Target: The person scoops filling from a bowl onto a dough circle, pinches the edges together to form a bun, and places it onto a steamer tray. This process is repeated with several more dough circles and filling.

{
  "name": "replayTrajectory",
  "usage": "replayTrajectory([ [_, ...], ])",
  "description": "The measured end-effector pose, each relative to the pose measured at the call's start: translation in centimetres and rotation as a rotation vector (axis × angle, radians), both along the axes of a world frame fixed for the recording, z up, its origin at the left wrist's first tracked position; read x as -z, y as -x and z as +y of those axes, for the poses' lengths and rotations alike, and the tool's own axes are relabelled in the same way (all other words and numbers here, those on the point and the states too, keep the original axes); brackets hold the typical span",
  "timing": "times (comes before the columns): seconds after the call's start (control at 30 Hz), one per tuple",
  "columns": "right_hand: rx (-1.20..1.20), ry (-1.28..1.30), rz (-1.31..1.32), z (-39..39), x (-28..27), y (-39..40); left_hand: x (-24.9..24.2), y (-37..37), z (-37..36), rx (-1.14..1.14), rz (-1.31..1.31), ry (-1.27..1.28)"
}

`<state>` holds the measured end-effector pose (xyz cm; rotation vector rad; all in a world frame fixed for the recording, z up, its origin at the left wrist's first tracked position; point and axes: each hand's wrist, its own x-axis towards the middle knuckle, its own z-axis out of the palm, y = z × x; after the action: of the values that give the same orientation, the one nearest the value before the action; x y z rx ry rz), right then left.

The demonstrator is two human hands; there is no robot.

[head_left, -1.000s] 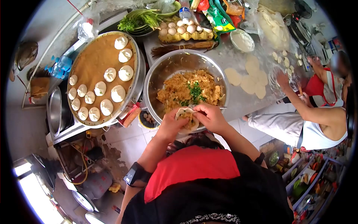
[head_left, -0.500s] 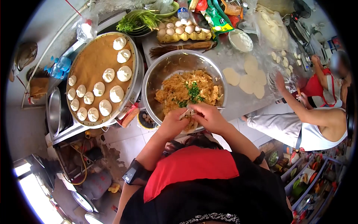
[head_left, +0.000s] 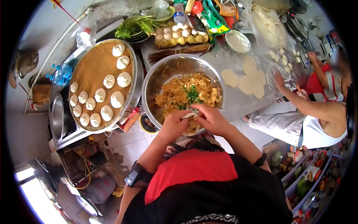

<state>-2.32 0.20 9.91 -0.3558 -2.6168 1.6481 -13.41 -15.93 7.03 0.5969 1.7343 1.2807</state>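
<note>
Over the near rim of a large steel bowl (head_left: 149, 80), my left hand (head_left: 175, 122) and my right hand (head_left: 209, 117) meet around a bun (head_left: 191, 113) of pale dough. Fingers of both hands are closed on its gathered edge; much of it is hidden by them. Inside the bowl lies a brown shredded filling (head_left: 173, 89) with a patch of chopped green herbs (head_left: 192, 93). To the left, a round steamer tray (head_left: 91, 59) with a tan lining carries several pleated buns (head_left: 117, 99). Flat dough wrappers (head_left: 229, 78) rest on the table right of the bowl.
Behind the bowl are a twig brush (head_left: 182, 51), an egg carton (head_left: 175, 42) and leafy greens (head_left: 138, 27). A bowl of flour (head_left: 238, 41) stands farther right, near small dough pieces (head_left: 285, 59). A co-worker (head_left: 317, 119) in a white top reaches onto the table's right end.
The view has shifted slightly, so the tray and table items sit a little differently. My fingers have moved a little along the dough edge; both hands stay on the bun.
</note>
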Motion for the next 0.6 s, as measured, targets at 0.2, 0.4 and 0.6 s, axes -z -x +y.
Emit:
replayTrajectory([
  [0.2, 0.253, 0.583, -0.045, 0.2, 1.4, -0.2, -1.3, 0.5, 0.5, -0.258, -0.797, -0.312],
  [0.4, 0.158, 0.327, -0.017, -0.3, 1.1, -0.3, -0.8, -2.0, 0.1, -0.344, -0.901, -0.214],
  [0.6, 0.085, -0.016, 0.196, -0.8, 0.9, -0.6, -2.2, -1.7, 0.1, -0.378, -0.857, -0.189],
])
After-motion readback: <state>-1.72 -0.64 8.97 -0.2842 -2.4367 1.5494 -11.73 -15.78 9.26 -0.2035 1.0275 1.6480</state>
